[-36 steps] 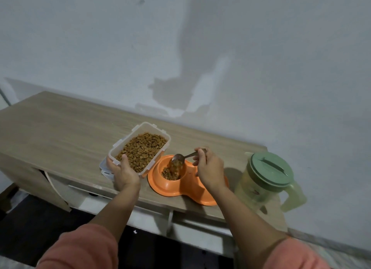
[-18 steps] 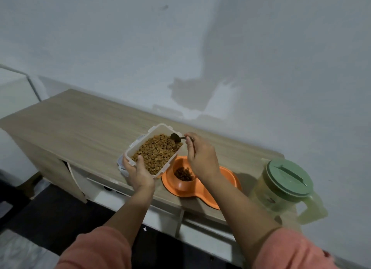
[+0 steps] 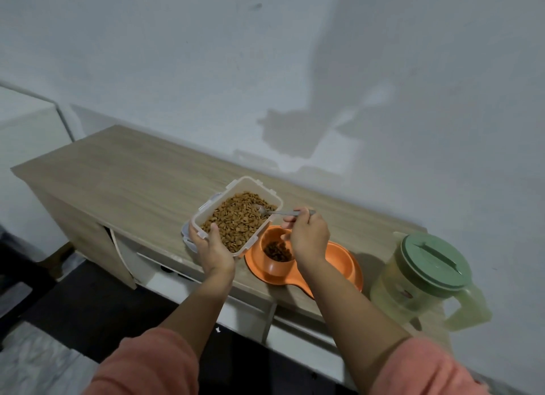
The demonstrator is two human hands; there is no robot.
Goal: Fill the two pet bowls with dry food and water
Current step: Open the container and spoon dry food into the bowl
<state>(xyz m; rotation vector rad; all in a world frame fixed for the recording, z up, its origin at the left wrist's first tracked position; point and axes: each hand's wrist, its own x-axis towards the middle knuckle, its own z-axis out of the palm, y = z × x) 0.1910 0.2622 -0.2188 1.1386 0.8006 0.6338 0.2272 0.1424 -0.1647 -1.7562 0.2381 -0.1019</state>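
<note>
- Two hands at work over the wooden table (image 3: 124, 170), both reaching forward from salmon sleeves (image 3: 147, 362).
- Left hand (image 3: 213, 251): grip clamped on the near corner of the clear food container (image 3: 236, 214), thumb hooked over the rim and resting on the kibble (image 3: 233, 217), fingers curled beneath; forearm angled up from lower left, container lifted and tilted above the table edge.
- Right hand (image 3: 308, 236): grip pinched together on the handle of a metal spoon (image 3: 271, 212), held roughly level, bowl end sunk into the kibble at the container's far right side; wrist bent, knuckles up, hovering over the orange double pet bowl (image 3: 339, 265).
- Left well of the pet bowl holding a small dark heap of dry food, partly hidden by the right hand; right well mostly covered by the forearm, contents impossible to tell.
- Pale pitcher with green lid (image 3: 433, 265) upright at the table's right end, just beside the pet bowl, lid on.
- Container overlapping the pet bowl's left rim.
</note>
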